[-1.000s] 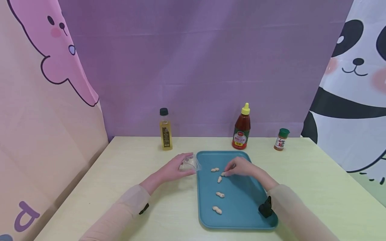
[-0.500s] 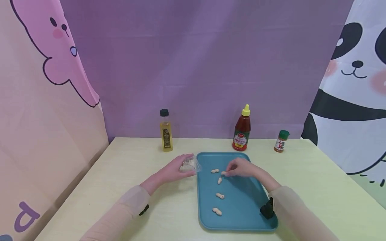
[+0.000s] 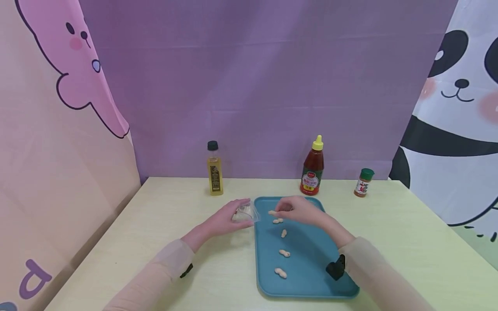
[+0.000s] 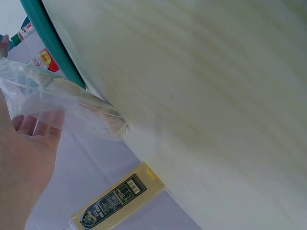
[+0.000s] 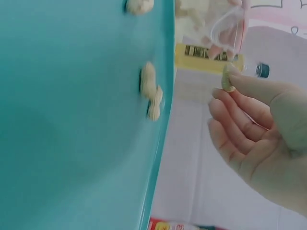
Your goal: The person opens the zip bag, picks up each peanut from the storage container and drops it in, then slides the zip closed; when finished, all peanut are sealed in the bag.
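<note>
My left hand (image 3: 222, 218) holds a clear plastic bag (image 3: 247, 212) by the tray's left edge. Through the bag's film in the left wrist view I see pale brown peanuts (image 4: 112, 122). Over the far left part of the blue tray (image 3: 319, 268), my right hand (image 3: 301, 210) pinches a peanut (image 5: 227, 79) between thumb and fingertips, just right of the bag and apart from it. Several unshelled peanuts (image 3: 285, 253) lie below in a loose line along the tray's left half.
Behind the bag stands an oil bottle (image 3: 215, 172) with a dark cap. A red sauce bottle (image 3: 312, 170) with a yellow nozzle is beyond the tray, and a green-capped spice jar (image 3: 363, 183) stands farther right. A purple cloth (image 3: 249, 86) hangs behind the table.
My right hand has lifted a peanut off the tray and carried it left towards the bag. The left hand and the bag have stayed in place.
</note>
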A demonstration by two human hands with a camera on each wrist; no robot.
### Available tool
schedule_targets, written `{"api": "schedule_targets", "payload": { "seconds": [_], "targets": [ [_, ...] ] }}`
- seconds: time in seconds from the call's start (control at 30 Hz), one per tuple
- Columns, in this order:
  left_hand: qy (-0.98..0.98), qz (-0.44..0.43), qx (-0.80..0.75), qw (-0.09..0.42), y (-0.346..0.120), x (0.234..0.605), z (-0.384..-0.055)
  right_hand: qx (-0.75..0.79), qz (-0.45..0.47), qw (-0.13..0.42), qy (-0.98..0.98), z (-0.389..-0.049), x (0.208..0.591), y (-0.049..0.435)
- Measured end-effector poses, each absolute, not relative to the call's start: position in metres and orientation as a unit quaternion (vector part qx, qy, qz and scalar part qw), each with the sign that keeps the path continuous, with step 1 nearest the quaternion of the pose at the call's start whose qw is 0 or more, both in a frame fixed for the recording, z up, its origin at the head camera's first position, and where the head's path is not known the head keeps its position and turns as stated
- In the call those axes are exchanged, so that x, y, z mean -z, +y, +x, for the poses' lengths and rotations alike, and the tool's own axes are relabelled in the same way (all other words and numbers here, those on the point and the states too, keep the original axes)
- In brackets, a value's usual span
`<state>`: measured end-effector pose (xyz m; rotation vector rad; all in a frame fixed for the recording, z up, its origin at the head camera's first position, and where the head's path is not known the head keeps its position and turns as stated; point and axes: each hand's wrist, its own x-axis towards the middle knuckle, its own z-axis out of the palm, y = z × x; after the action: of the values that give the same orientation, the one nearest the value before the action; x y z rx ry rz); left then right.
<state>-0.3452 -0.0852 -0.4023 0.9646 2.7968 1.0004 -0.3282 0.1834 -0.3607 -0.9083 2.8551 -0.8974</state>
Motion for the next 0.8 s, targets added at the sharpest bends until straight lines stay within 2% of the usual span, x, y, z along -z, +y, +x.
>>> {"api": "schedule_targets", "payload": {
  "seconds": [0.4,0.8],
  "targets": [
    [0.892,0.311,-0.327,0.013,-0.085,0.403,-0.346,0.331,-0.313,-0.018,0.89,-0.328,0.365,0.146],
    [0.893,0.313,-0.324,0.011,-0.086,0.403,-0.347,0.333,-0.336,-0.032,0.881,-0.33,0.369,0.135]
  ]
}}
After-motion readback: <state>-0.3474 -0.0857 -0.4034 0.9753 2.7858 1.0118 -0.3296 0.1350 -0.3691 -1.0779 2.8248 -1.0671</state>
